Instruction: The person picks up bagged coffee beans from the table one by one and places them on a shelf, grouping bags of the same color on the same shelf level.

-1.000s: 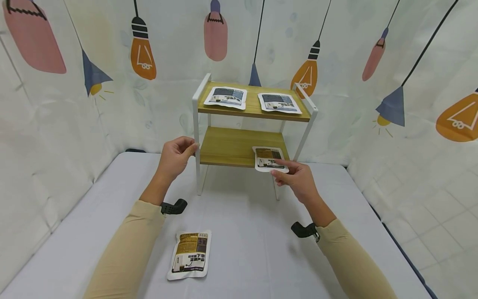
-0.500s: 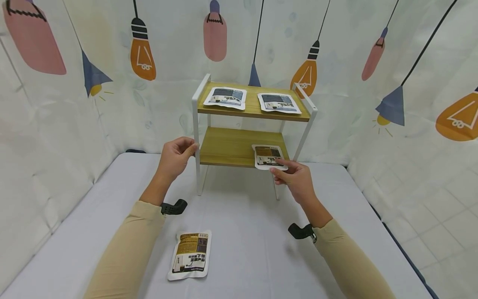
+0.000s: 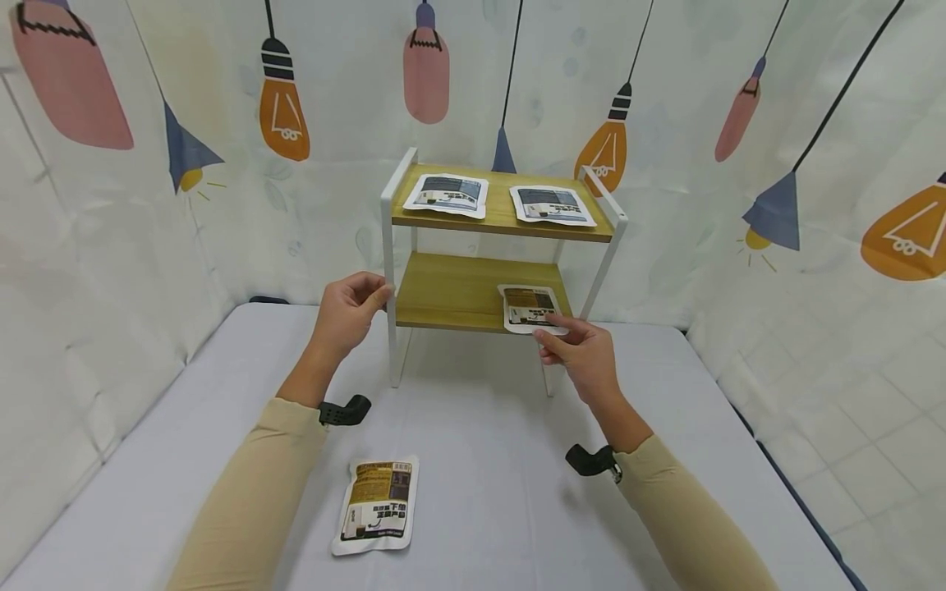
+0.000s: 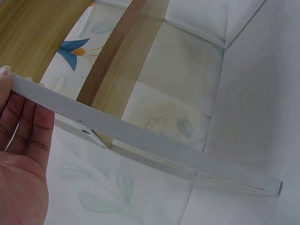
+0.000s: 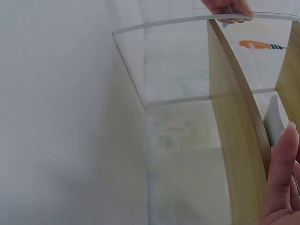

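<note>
My left hand (image 3: 349,312) pinches the white front-left leg (image 3: 390,349) of a two-tier wooden shelf (image 3: 447,287); the left wrist view shows its fingers behind that leg (image 4: 140,131). At the lower tier's front right, my right hand (image 3: 584,353) pinches a white-edged pouch (image 3: 528,304) with a brown and white label. The index finger is on its top face and the thumb at its front edge. Most of the pouch lies over the tier. In the right wrist view only a pale sliver of the pouch (image 5: 274,117) shows beside the thumb (image 5: 283,154).
Two flat pouches with blue-grey labels, one at left (image 3: 447,194) and one at right (image 3: 553,205), lie on the upper tier. Another brown-labelled pouch (image 3: 377,505) lies on the white tabletop (image 3: 488,492) near the front. A patterned curtain (image 3: 332,213) surrounds the table.
My right hand has pushed the brown-labelled pouch slightly back and left, farther onto the lower tier. The left hand stays on the leg.
</note>
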The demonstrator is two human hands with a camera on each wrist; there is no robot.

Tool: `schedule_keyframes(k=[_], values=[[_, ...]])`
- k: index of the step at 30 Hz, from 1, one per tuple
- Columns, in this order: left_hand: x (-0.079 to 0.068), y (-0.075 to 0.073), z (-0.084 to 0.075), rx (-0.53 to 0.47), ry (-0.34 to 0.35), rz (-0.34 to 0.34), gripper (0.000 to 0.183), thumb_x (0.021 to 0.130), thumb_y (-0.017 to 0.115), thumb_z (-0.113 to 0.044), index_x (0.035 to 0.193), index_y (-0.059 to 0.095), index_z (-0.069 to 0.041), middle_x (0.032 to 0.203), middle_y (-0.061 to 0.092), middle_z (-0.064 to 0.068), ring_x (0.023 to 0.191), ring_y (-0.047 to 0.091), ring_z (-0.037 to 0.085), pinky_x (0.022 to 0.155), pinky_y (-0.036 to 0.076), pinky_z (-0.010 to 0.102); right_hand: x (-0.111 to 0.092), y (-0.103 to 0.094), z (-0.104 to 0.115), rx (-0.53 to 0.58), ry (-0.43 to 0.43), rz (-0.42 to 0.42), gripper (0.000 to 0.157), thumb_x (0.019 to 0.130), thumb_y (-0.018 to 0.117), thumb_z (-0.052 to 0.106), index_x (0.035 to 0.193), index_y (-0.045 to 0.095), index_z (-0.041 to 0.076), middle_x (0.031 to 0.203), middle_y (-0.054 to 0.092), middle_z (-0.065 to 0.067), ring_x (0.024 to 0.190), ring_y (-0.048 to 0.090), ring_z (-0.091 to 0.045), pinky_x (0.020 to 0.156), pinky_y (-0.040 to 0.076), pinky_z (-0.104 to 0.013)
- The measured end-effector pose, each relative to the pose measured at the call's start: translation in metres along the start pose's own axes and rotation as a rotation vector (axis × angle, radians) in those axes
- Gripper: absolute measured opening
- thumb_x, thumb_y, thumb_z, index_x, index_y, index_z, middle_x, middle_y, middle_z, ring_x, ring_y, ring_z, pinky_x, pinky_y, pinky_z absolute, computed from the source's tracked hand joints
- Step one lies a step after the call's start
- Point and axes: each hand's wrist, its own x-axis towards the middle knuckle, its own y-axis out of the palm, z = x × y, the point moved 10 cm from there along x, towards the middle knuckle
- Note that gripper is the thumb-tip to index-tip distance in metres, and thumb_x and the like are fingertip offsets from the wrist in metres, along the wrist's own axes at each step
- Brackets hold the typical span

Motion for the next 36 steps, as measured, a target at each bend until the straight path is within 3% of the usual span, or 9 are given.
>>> schedule_keyframes(k=[6,16,25,36], values=[[-0.0002,-0.0005,0.0007,-0.003,-0.002,-0.003,0.028,0.1,0.068,-0.024,0.111,0.071,0.002,0.095,0.07,0.009,0.082,0.065,0.011,0.077,0.055,0.015,-0.0008,0.0025,0.0028,0.015,-0.031,-0.024,0.043,0.086,0.083,0.013,0.124,0.071,-0.002,0.081,0.076,-0.001,0.062,0.072,-0.011,0.065,0.062,-0.028],[0.0013,-0.001,0.0012,-0.008,0.019,-0.016,0.023,0.1,0.068,-0.019,0.107,0.071,0.003,0.089,0.069,0.003,0.08,0.065,0.01,0.076,0.056,0.018,-0.0024,0.0042,0.0057,0.039,-0.101,-0.09,0.041,0.085,0.084,0.014,0.12,0.073,-0.002,0.094,0.073,-0.031,0.059,0.072,-0.012,0.061,0.062,-0.029],[0.0013,-0.0005,0.0019,-0.005,0.026,-0.011,0.027,0.1,0.068,-0.023,0.108,0.071,0.002,0.089,0.069,0.0,0.081,0.065,0.011,0.077,0.056,0.016,-0.0003,0.0058,0.0034,0.039,-0.139,-0.111,0.041,0.085,0.084,0.016,0.121,0.073,-0.001,0.079,0.077,-0.001,0.059,0.072,-0.012,0.06,0.062,-0.029],[-0.0002,-0.0006,0.0019,-0.006,-0.003,-0.018,0.032,0.099,0.068,-0.03,0.11,0.07,0.0,0.093,0.07,0.003,0.083,0.065,0.012,0.079,0.056,0.015,0.0,0.0059,0.0071,0.003,-0.147,-0.121,0.041,0.085,0.085,0.021,0.119,0.074,0.001,0.08,0.078,-0.004,0.057,0.072,-0.013,0.059,0.062,-0.031]])
